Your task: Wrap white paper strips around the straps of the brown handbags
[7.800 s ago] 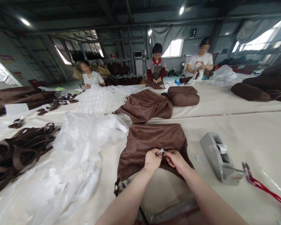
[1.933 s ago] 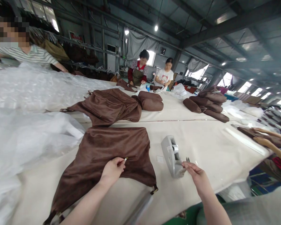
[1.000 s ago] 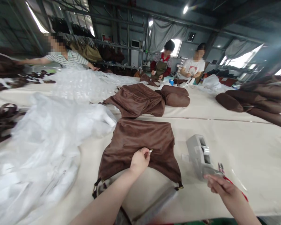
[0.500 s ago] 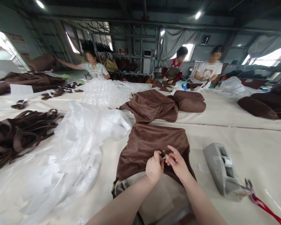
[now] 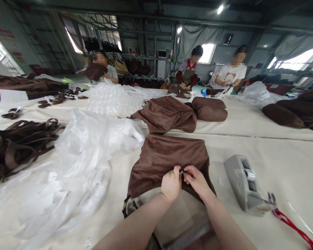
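A brown bag [image 5: 169,149] lies on the table in front of me, its pale lining [image 5: 156,206] showing on the near side. A straight slit, seemingly a zip pocket, crosses its upper face. At the right end of that slit, my left hand [image 5: 171,184] is closed, thumb and fingers pinching a small dark and pale piece [image 5: 182,171]. My right hand [image 5: 197,181] pinches the same piece from the right, fingertips close to the left thumb. Its exact kind is too small to make out. Both forearms lie over the bag's open near side.
Right of the bag stand a grey tape dispenser [image 5: 243,184] and red-handled pliers [image 5: 284,218]. Clear plastic bags [image 5: 86,149] and brown straps [image 5: 21,146] lie left. Another brown bag [image 5: 169,114] lies beyond. Several co-workers, one person [image 5: 189,73] among them, are across the table.
My right hand's raised fingers have curled down, and its fingertips have closed in at the small piece. A co-worker at far left has drawn a brown item in front of themself.
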A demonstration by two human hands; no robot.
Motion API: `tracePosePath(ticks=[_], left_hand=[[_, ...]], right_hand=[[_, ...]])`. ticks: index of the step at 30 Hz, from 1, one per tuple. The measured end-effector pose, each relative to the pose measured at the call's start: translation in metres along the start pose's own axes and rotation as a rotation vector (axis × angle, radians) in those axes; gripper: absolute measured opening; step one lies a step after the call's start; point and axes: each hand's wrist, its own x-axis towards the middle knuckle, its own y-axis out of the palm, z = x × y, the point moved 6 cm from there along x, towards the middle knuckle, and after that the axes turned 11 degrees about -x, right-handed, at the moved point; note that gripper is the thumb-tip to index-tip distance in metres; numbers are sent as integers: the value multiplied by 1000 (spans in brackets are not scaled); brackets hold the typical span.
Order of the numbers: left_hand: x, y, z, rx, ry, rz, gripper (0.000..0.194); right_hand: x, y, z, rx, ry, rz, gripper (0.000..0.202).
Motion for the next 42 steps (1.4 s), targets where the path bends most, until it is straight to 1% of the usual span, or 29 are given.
tracePosePath(ticks=[3,6,10,12,15,16,18,20,24,28,31,34,37,40,42], left_hand=[[0,-3,-3,4,12,4,24],[0,-7,-4,-53,19,-11,22],[6,-9,5,-199,-35,-24,18],[11,-4,13,-341,-84,37,17],[15,7,21,-596,-174,172,18],[15,9,22,-661,-202,198,19],[13,10,22,-720,-223,204,19],[10,6,18,-687,-185,157,18],[2,-11,6,-530,-57,12,17],[-6,-22,-6,-413,34,-97,18],[-10,-23,-10,-350,57,-125,18],[-13,-22,-11,-295,57,-136,18],[-16,-22,-15,-261,91,-139,19],[-17,-22,-17,-294,96,-142,18],[-17,-23,-14,-350,45,-172,21]], right_hand=[[-2,-1,-4,-14,13,11,17],[-5,-2,-10,-15,50,34,21],[-7,-1,-16,1,123,100,27],[-7,-1,-17,7,175,126,28],[-6,0,-18,42,246,182,30],[-6,1,-17,60,259,202,30],[-5,4,-14,89,269,223,29],[-4,6,-12,101,265,208,27],[-4,11,-8,115,242,143,23],[-4,12,-10,157,270,78,19],[-5,12,-11,247,298,75,16],[-8,13,-7,380,321,128,18],[-12,14,-4,495,349,175,19],[-14,15,-2,579,358,191,24],[-15,16,-1,663,366,202,24]])
